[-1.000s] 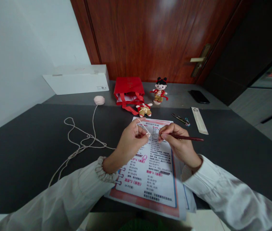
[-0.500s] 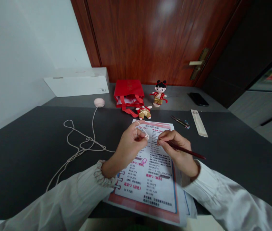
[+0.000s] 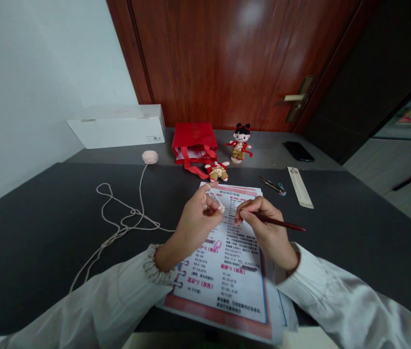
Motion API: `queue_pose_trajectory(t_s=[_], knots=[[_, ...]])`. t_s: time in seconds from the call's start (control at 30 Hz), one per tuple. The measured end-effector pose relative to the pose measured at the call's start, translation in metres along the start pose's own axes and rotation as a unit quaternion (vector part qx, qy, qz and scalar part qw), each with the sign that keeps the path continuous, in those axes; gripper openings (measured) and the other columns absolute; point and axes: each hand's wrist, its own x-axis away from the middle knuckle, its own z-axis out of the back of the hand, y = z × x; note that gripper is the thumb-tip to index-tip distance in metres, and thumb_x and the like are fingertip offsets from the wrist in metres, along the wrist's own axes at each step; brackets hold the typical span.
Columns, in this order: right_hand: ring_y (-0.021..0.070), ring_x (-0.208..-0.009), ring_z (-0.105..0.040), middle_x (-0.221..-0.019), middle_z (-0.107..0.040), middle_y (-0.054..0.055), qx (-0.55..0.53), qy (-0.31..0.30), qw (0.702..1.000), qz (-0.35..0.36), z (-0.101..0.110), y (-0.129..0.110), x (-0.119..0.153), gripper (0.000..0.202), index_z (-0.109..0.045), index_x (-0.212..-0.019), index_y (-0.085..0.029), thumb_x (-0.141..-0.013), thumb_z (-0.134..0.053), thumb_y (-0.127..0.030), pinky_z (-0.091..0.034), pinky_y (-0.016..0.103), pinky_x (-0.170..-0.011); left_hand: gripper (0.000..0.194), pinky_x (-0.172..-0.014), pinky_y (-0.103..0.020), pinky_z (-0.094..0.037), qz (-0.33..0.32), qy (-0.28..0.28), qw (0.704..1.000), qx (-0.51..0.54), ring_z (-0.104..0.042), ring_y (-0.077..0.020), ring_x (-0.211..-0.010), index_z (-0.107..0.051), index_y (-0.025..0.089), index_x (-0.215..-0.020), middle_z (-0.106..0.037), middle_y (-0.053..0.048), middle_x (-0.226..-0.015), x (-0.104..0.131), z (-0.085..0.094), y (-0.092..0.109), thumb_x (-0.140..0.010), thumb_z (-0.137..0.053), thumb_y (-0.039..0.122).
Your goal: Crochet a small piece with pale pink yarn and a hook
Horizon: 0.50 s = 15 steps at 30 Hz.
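Between the thumb and fingers of my left hand (image 3: 198, 218) is a small pale crochet piece (image 3: 221, 209). A strand of the same yarn loops over the raised index finger. My right hand (image 3: 265, 223) is closed on a crochet hook (image 3: 281, 223) with a dark red handle, its thin metal tip pointing left at the piece. Whether the tip sits inside a stitch is too small to tell. Below both hands lie printed pattern sheets (image 3: 227, 291). Pale yarn (image 3: 133, 218) trails in loose loops on the left, up to a pink yarn ball (image 3: 150, 157).
Behind the sheets are a headless crocheted doll body (image 3: 218, 171), a red gift bag (image 3: 194, 138) and a finished doll (image 3: 241, 143). Small scissors (image 3: 273, 185), a flat pale packet (image 3: 300, 187) and a black phone (image 3: 299, 151) lie right. A white box (image 3: 118, 131) stands back left.
My right hand has shifted slightly left, and the hook has moved left with it, its tip closer to the crochet piece. My left hand stays nearly in place.
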Motion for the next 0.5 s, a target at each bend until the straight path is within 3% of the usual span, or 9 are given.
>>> queue_pose_trajectory(t_s=[0.2,0.5], knots=[[0.0132,-0.068,-0.06,-0.074,-0.065,-0.002,0.049,0.014,0.999,0.018,-0.0036,-0.0036,0.0042,0.01,-0.06,-0.076,-0.022,-0.083,-0.065,-0.017,-0.045,0.028,-0.066,0.058,-0.06,-0.023,-0.038,-0.008,0.018,1.0,-0.016,-0.05,-0.0099,-0.063,-0.047,0.012,-0.126,-0.053,0.006,-0.068,0.0002,0.0001,-0.0009,-0.069,-0.058,0.007],[0.0147,-0.067,-0.06,-0.071,-0.064,-0.002,0.036,0.016,0.999,0.018,-0.0031,0.0004,0.004,0.009,-0.059,-0.077,-0.022,-0.085,-0.064,-0.022,-0.046,0.031,-0.067,0.058,-0.06,-0.023,-0.038,0.013,0.029,0.999,0.015,-0.05,-0.0097,-0.062,-0.048,0.013,-0.124,-0.053,0.006,-0.068,0.0017,-0.0012,0.0034,-0.068,-0.059,0.008]])
